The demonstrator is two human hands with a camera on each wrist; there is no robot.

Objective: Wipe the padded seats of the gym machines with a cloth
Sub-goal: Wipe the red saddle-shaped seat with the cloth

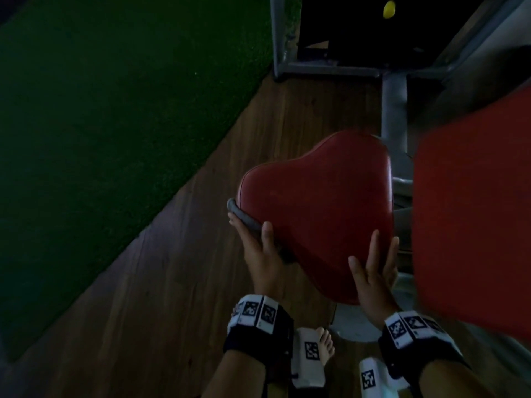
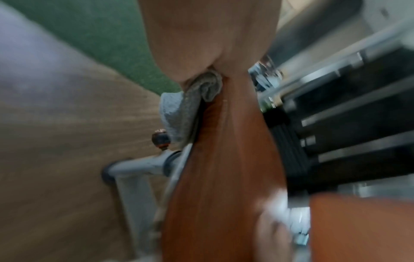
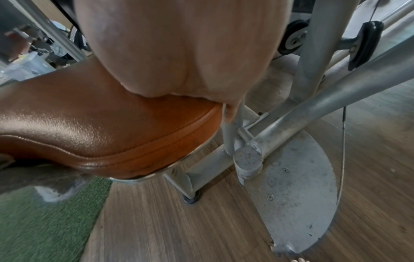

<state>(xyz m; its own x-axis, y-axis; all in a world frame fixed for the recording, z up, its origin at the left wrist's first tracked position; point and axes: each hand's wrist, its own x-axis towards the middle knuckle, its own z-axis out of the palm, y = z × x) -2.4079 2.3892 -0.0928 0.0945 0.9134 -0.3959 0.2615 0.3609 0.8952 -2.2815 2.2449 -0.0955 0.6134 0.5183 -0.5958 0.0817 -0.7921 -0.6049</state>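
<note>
A red padded seat (image 1: 321, 202) of a grey-framed gym machine fills the middle of the head view. My left hand (image 1: 254, 234) is at the seat's left edge and grips a grey cloth (image 1: 244, 221) against its side, thumb on top of the pad. In the left wrist view the cloth (image 2: 179, 113) is bunched between my palm and the seat (image 2: 215, 177). My right hand (image 1: 373, 268) rests with straight fingers on the seat's near right corner, holding nothing. The right wrist view shows that palm lying on the pad (image 3: 100, 124).
A second red pad (image 1: 471, 225) stands close on the right. Grey frame tubes (image 1: 393, 104) and a dark weight stack are behind the seat. Under it are a metal base plate (image 3: 291, 195) and a cable (image 3: 342, 141). Green turf (image 1: 100, 110) borders the wooden floor on the left.
</note>
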